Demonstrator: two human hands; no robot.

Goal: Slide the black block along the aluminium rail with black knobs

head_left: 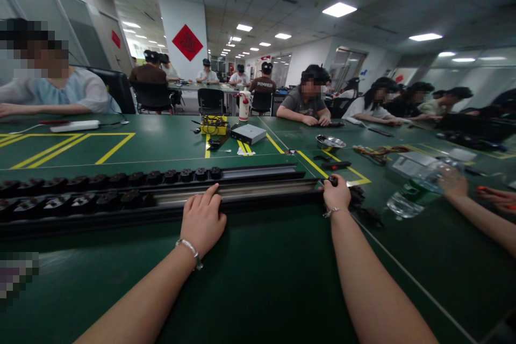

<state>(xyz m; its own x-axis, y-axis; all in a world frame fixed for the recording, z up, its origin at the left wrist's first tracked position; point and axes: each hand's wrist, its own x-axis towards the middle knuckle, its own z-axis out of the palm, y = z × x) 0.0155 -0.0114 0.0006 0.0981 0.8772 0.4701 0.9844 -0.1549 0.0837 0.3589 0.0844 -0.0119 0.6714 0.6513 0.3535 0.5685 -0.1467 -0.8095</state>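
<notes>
Two long black track rails run across the table. The near rail [262, 192] has a bare metallic channel on its right part and several round black socket modules [108, 200] seated on its left part. My left hand [202, 219] rests over the near rail's front wall, index finger stretched across the channel and thumb low in front. At that rail's right end my right hand [337, 193] is closed, fingers curled round a small black piece [332, 180], partly hidden. Just behind lies the far rail [262, 171], carrying a row of similar modules [154, 177].
Loose black modules [366, 209] lie right of my right hand. Beyond them another person's hand [453, 180] touches a clear water bottle [415, 193]. Farther back are a metal bowl [330, 142], a grey box [248, 133] and a yellow tray [214, 127] of cables. People sit around.
</notes>
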